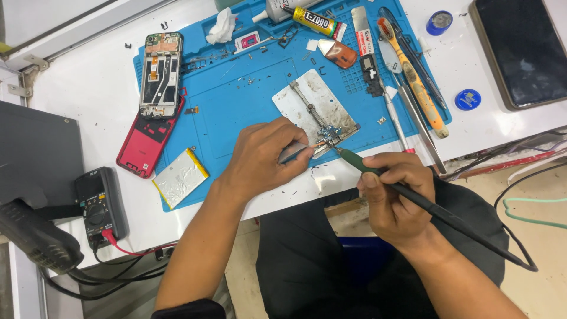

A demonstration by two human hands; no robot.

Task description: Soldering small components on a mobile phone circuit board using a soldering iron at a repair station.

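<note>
On blue silicone work mat (pixel 236 112), small circuit board (pixel 334 133) being clamped in scratched silver metal holder plate (pixel 307 100). Slim metal tweezers (pixel 297 151) being pinched closed in left hand (pixel 260 155), tips touching board. Dark-handled soldering iron with green collar (pixel 378 174) being gripped firmly in right hand (pixel 397 198), fingers wrapped fully, tip meeting board. Opened phone on red back cover (pixel 156 100) lying well apart at mat's left edge.

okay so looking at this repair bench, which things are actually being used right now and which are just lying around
In use: left hand holding tweezers; right hand holding soldering iron; small circuit board clamped in metal holder.

Lying about: opened phone, red back cover, battery, multimeter, glue tube, orange toothbrush, tissue.
</note>
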